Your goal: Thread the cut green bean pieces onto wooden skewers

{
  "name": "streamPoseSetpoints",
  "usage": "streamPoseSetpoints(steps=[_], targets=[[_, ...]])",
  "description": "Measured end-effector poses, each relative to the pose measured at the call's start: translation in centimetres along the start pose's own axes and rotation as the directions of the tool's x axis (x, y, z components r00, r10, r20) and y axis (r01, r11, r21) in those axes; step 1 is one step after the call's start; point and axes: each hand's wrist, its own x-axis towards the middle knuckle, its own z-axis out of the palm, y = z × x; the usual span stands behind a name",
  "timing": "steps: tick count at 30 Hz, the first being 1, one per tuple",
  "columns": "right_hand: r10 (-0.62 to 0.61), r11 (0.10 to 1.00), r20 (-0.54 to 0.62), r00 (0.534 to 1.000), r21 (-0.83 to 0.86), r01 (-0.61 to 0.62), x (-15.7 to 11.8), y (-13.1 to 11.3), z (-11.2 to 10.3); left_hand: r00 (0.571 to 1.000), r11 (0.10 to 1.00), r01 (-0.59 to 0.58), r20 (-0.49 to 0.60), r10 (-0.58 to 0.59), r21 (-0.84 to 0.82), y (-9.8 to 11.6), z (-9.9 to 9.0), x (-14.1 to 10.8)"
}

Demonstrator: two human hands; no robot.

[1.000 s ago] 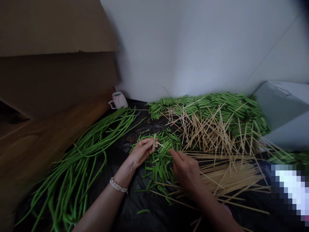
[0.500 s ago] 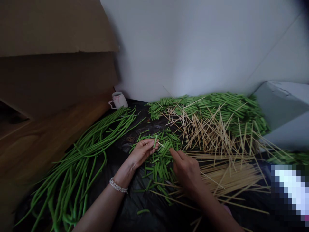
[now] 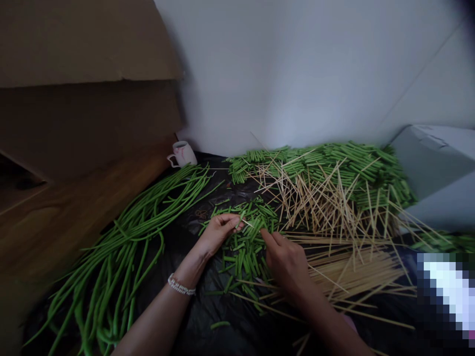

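Note:
My left hand (image 3: 223, 230) pinches a short green bean piece (image 3: 241, 217) between thumb and fingertips. A thin wooden skewer (image 3: 248, 223) runs from that piece toward my right hand (image 3: 284, 254), whose fingers are closed around its other end. Below and around both hands lies a loose heap of cut bean pieces (image 3: 245, 257) on black plastic (image 3: 193, 316). Right of my right hand are many loose skewers (image 3: 359, 272). Behind them, skewered bean pieces (image 3: 349, 158) are stacked in a long pile against the wall.
Long uncut beans (image 3: 122, 237) spread across the left. A white mug (image 3: 183, 154) stands near the wall, beside a large cardboard box (image 3: 89, 44). At the right is a grey-white box (image 3: 434, 168). A pixelated patch covers the lower right corner.
The bean piece in my left fingers has tilted to the right. Both hands have otherwise barely moved.

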Motion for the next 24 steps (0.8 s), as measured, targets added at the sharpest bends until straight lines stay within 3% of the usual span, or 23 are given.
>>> streamPoseSetpoints(steps=[4, 11, 24], targets=[[0.009, 1.0, 0.019, 1.0, 0.002, -0.009, 0.05, -0.06, 0.01, 1.0, 1.0, -0.003, -0.012, 0.003, 0.019, 0.15, 0.24, -0.1], [0.005, 1.0, 0.001, 1.0, 0.021, -0.005, 0.1, -0.05, -0.12, 0.995, 0.981, 0.067, -0.059, -0.079, -0.183, 0.03, 0.27, 0.06], [0.008, 0.998, 0.006, 1.0, 0.058, -0.009, -0.14, -0.43, 0.0, 0.991, 0.975, 0.119, -0.031, -0.127, -0.189, 0.12, 0.76, -0.39]])
